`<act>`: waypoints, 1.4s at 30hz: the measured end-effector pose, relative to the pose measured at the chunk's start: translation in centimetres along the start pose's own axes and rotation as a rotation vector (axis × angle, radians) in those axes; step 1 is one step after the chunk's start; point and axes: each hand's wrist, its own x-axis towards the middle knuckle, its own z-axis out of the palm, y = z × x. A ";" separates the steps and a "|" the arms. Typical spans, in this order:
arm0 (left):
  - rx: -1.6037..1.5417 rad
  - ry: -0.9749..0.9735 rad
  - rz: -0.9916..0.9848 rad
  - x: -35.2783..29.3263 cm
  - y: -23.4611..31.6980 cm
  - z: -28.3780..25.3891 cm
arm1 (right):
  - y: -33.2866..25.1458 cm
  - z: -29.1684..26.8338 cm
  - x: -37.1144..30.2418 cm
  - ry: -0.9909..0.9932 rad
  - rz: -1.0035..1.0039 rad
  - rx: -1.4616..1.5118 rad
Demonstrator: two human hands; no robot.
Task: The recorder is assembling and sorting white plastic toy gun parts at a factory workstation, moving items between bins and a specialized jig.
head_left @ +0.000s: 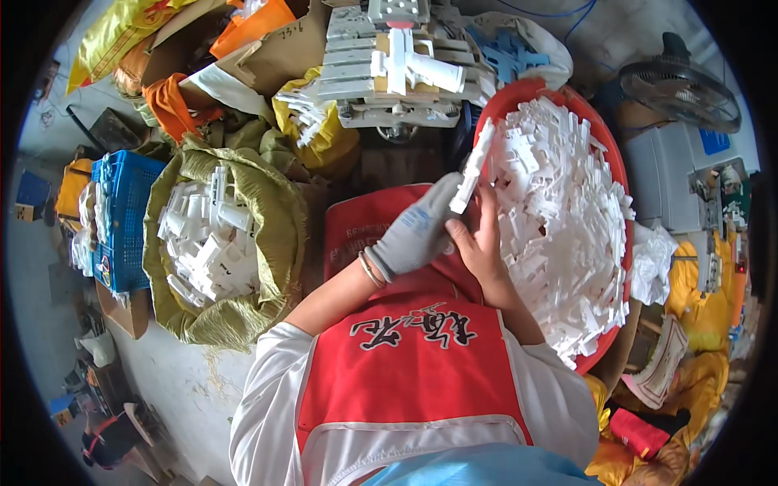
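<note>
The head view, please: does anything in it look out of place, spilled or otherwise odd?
Two mild oddities: the left hand wears a grey glove while the right hand is bare, and white pieces heaped in the red tub cover parts of its rim.

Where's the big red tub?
In the head view, the red tub is on the right, heaped with white plastic pieces, beside the person's right hand and below the black fan.

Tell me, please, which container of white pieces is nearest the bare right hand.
The big red tub, directly beside the right hand; the olive woven sack and yellow bag are farther off, to the left.
</note>
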 end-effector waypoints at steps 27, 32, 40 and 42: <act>0.293 0.148 -0.097 12.5 -6.7 -16.7 | 2.7 -9.4 6.6 0.218 0.241 0.474; 0.368 0.385 -0.025 8.1 -6.1 -17.1 | 1.0 -6.9 14.1 -0.001 0.051 0.053; 0.281 0.627 -0.341 -3.8 -4.8 -19.1 | 0.5 -0.8 22.1 -0.332 -0.462 -0.598; 0.287 0.668 -0.345 -5.8 -4.2 -18.9 | 0.2 -0.2 22.5 -0.381 -0.463 -0.604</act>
